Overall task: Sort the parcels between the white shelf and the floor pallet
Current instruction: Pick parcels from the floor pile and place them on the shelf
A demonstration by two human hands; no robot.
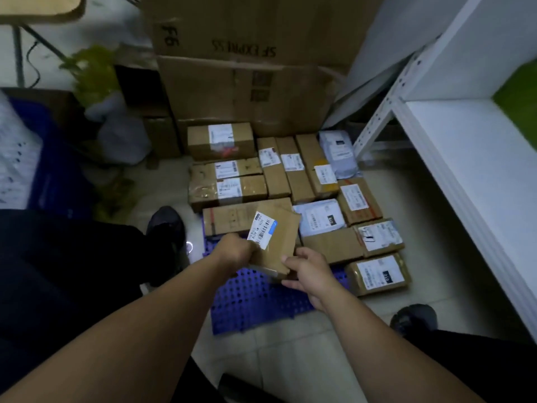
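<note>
Left hand: your left hand is curled round the near left edge of the held parcel, knuckles up. Its fingertips are out of sight behind the cardboard.
Right hand: your right hand pinches the near right corner of the same parcel, thumb on top. The other fingers are tucked underneath, where you cannot see them.
Hidden: your hands cover the parcel's near edge, and the parcel covers part of the row behind it.
Label: a white label with a blue patch sits on the parcel's upper face, towards the left. Its print is too blurred to read.
Held parcel: a flat brown box, tilted and raised above the floor pallet. It sits between your two hands and reaches away from them. Its far edge overlaps the long carton in the nearest row.
Pallet: blue and perforated. Only its near part shows; the rest lies under the laid parcels.
Laid parcels: brown boxes and pale mailer bags, packed side by side and touching. You cannot read their labels.
White shelf: the white shelf stands to your right, cut off by the frame edge. A green shape at its far end is cropped and unclear.
Tall cartons: the tall cartons rise behind the pallet, tops cut off.
Left side: dark. A blue shape there is too blurred to identify.
</note>
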